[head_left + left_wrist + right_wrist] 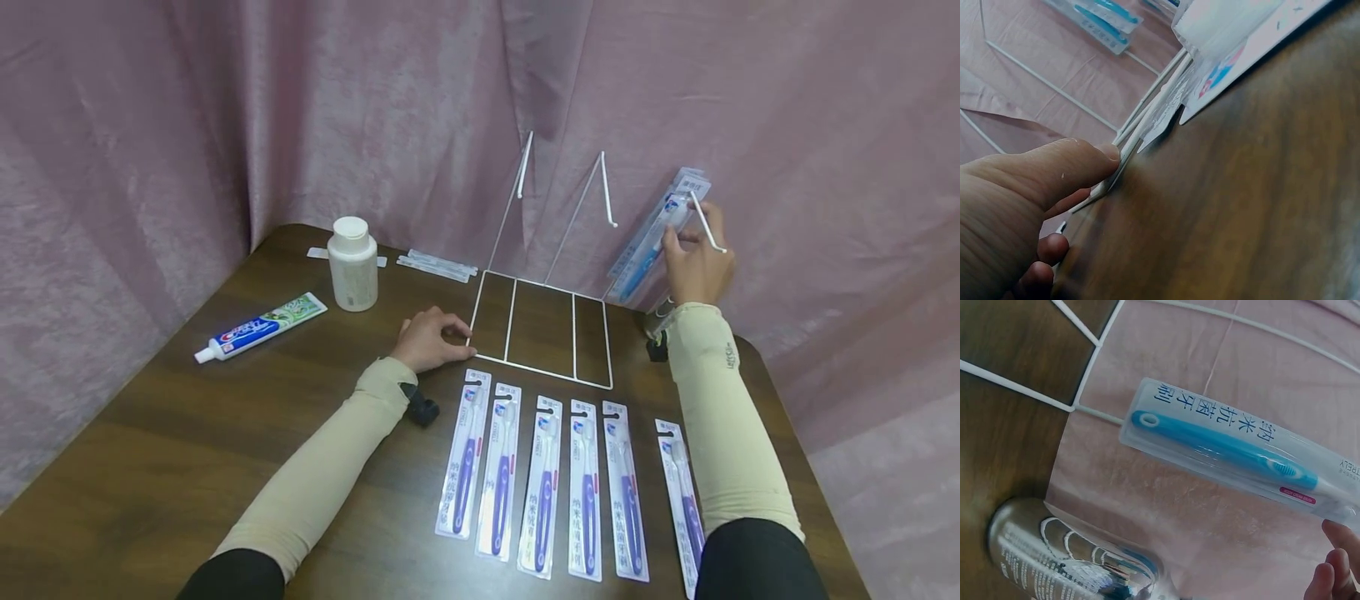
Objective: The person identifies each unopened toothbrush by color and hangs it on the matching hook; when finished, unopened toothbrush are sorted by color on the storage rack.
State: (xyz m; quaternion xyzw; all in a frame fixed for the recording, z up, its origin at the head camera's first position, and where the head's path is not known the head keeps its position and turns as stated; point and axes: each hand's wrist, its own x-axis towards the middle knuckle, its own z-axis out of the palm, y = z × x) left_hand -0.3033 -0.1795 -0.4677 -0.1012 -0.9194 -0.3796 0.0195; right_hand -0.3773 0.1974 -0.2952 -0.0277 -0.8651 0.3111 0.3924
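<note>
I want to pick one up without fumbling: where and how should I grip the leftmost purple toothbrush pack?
Grip the leftmost purple toothbrush pack probably by its near half, pinching across the long edges, coming from above and the near end. It lies flat and narrow, its slotted end pointing away toward the rack, with the next pack close on its right.

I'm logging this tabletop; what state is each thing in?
Wire rack: standing
Left hand: pinching the rack's corner
Blue toothbrush pack: slanted, at the right hook
Right hand: holding that pack
Six purple toothbrush packs: lying flat
Toothpaste tube: lying down, capped
White bottle: upright, lid on
Metallic bottle: upright, top out of view
</note>
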